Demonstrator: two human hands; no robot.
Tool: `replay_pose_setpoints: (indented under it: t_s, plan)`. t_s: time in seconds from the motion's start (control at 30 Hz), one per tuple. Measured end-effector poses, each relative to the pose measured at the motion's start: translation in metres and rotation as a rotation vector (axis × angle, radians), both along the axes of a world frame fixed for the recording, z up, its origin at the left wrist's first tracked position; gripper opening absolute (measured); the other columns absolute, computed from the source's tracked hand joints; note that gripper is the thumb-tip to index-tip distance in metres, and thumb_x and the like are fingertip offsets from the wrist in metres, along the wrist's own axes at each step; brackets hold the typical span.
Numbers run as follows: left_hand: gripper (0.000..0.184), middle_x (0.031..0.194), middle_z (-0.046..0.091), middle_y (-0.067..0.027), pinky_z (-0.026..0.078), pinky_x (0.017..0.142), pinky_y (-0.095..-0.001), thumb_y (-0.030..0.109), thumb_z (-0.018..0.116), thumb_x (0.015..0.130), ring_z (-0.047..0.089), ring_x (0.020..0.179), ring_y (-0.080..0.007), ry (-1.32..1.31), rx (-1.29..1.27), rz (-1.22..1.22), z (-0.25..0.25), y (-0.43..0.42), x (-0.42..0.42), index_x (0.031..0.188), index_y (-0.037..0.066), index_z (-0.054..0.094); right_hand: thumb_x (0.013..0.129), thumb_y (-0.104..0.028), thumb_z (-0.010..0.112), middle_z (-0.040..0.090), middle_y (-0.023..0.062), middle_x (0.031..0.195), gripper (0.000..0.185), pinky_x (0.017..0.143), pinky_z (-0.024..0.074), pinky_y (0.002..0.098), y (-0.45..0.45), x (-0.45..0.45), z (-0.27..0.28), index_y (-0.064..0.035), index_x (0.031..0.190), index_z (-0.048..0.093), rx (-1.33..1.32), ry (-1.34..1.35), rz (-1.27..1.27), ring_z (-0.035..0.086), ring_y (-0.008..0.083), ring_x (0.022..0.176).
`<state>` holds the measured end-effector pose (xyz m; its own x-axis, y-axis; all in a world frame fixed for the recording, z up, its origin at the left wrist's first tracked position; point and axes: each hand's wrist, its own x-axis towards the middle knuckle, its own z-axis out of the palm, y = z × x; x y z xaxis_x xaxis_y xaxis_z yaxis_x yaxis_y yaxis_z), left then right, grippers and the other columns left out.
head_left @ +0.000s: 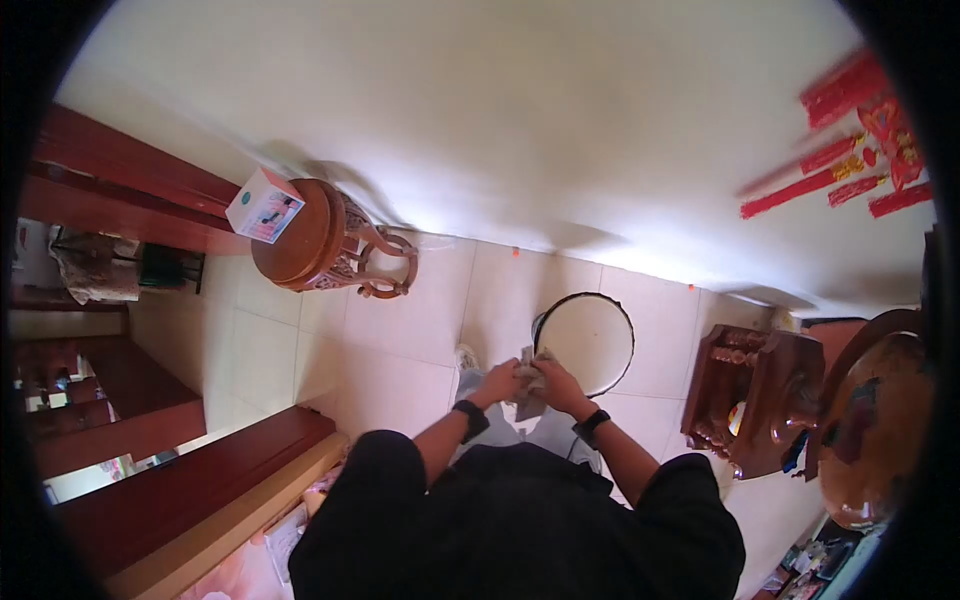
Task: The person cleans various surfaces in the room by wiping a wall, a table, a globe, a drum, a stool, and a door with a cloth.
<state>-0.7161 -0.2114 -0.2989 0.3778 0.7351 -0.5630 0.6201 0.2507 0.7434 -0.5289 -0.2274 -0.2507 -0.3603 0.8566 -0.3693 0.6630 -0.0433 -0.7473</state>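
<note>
A crumpled greyish cloth is bunched between my two hands in front of my lap. My left hand grips its left side, fingers closed. On the other side, my right hand is closed on the same cloth. Just beyond my right hand stands a round, drum-like thing with a pale flat top and a dark rim. Whether the cloth touches that rim I cannot tell.
At the left, a carved wooden stool bears a white box. Wooden furniture with an oval top stands at the right. Red tassel decorations hang on the pale wall. A dark red wooden edge lies at lower left.
</note>
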Motion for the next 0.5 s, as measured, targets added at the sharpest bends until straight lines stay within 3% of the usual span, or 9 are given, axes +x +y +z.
replay_pose_setpoints:
  t_s: [0.17,0.23,0.4,0.5]
  plan:
    - [0.036,0.093,0.069,-0.0172,0.052,0.076,-0.0387,0.027,0.076,0.078,0.068,0.087,-0.0311,-0.037,0.038,0.135,0.069,0.069,-0.105,0.099,0.003,0.06,0.071,-0.012,0.074,0.053,0.0188,0.131,0.067,0.106,0.0408,0.0408,0.049,-0.106,0.04,-0.0027,0.133,0.049,0.18,0.047,-0.106,0.049,0.0369,0.125]
    - [0.035,0.091,0.07,-0.0149,0.052,0.074,-0.0363,0.026,0.075,0.079,0.069,0.084,-0.0276,-0.061,0.195,0.156,0.096,0.097,-0.13,0.1,0.003,0.06,0.071,-0.008,0.072,0.054,0.0187,0.131,0.066,0.106,0.0408,0.0408,0.077,-0.134,0.064,-0.0027,0.132,0.049,0.268,0.081,-0.162,0.05,0.0375,0.124]
    - [0.032,0.088,0.068,-0.0114,0.052,0.073,-0.0316,0.019,0.074,0.081,0.067,0.081,-0.022,-0.31,0.362,0.324,0.207,0.17,-0.15,0.104,0.001,0.06,0.069,0.0,0.069,0.054,0.0195,0.132,0.063,0.105,0.0409,0.0395,0.154,-0.171,0.154,-0.0026,0.129,0.051,0.49,0.28,-0.315,0.051,0.0357,0.126]
    - [0.035,0.095,0.064,-0.0113,0.052,0.073,-0.0298,0.013,0.072,0.083,0.064,0.086,-0.02,-0.367,0.62,0.309,0.258,0.208,-0.145,0.113,0.0,0.059,0.068,0.006,0.069,0.053,0.0189,0.133,0.064,0.107,0.0404,0.0392,0.194,-0.171,0.208,-0.0022,0.129,0.051,0.748,0.307,-0.344,0.05,0.0348,0.127]
